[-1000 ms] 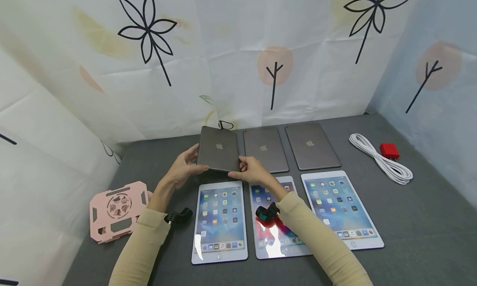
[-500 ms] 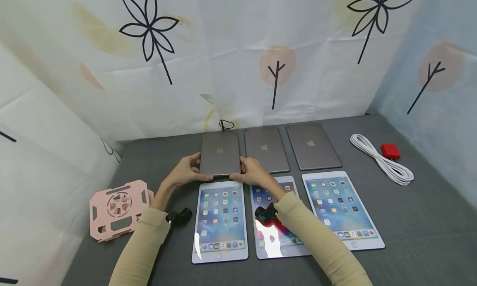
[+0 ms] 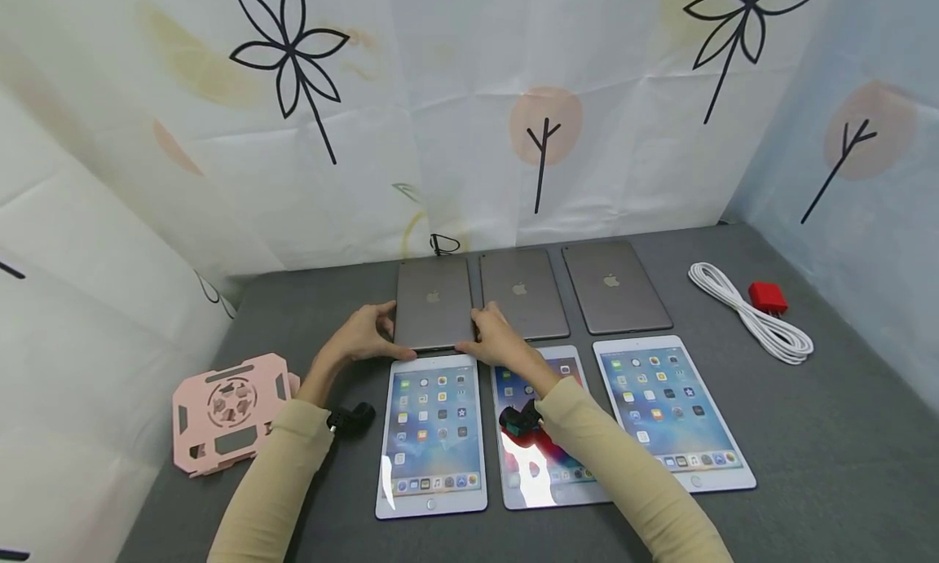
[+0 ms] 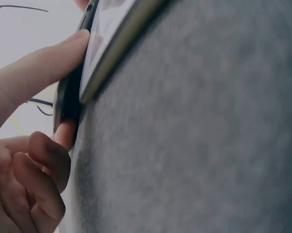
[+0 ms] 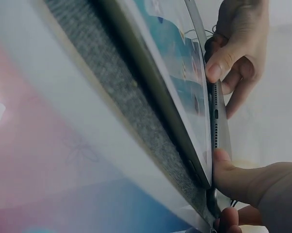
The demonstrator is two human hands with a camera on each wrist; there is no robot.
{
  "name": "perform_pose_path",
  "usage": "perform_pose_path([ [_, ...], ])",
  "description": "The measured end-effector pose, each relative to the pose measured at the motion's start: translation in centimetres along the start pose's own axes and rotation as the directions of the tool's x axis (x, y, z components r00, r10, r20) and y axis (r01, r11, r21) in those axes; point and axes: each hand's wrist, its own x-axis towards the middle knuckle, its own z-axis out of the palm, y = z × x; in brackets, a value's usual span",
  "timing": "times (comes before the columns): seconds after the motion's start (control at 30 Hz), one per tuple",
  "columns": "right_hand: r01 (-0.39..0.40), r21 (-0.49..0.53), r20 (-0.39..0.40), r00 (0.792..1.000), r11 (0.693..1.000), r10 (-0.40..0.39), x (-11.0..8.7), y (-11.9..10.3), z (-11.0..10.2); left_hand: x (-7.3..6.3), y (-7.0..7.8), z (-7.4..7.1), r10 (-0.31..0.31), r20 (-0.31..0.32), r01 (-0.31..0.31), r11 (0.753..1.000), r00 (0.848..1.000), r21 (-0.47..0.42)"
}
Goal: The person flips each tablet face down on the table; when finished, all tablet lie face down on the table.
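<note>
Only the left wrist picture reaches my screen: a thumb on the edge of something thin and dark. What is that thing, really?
Observer: In the head view it's a gray iPad, with an Apple logo on its upturned back.

Operator: Oh! And does it lie there alone, or are there others like it?

Observer: It has company: a middle gray iPad and a right-hand gray iPad lie to its right, also backs up.

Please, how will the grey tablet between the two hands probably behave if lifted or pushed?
The grey tablet should be stiff: it is a flat, unbent slab. Its smooth-looking back may feel slippery. It is unlikely to roll, being broad and thin.
</note>
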Motion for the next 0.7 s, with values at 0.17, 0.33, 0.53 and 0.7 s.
perform_pose_path([
  [0.17, 0.013, -0.023, -0.019, 1.000, 1.000, -0.014, 0.23, 0.09, 0.19, 0.16, -0.14, -0.29, 0.007, 0.023, -0.007, 1.000, 1.000, 0.002],
  [0.33, 0.011, -0.005, -0.028, 1.000, 1.000, -0.011, 0.07, -0.07, 0.01, 0.41, -0.36, -0.39, 0.005, 0.033, -0.004, 1.000, 0.999, -0.006],
  [0.53, 0.007, -0.001, -0.027, 1.000, 1.000, -0.007, 0.15, -0.05, -0.04, 0.53, -0.31, -0.52, 0.006, 0.056, -0.005, 1.000, 0.998, -0.009],
  [0.7, 0.020, 0.011, -0.032, 0.999, 1.000, -0.019, 0.19, 0.06, -0.01, 0.47, -0.32, -0.47, 0.000, 0.079, -0.001, 1.000, 0.997, 0.007],
])
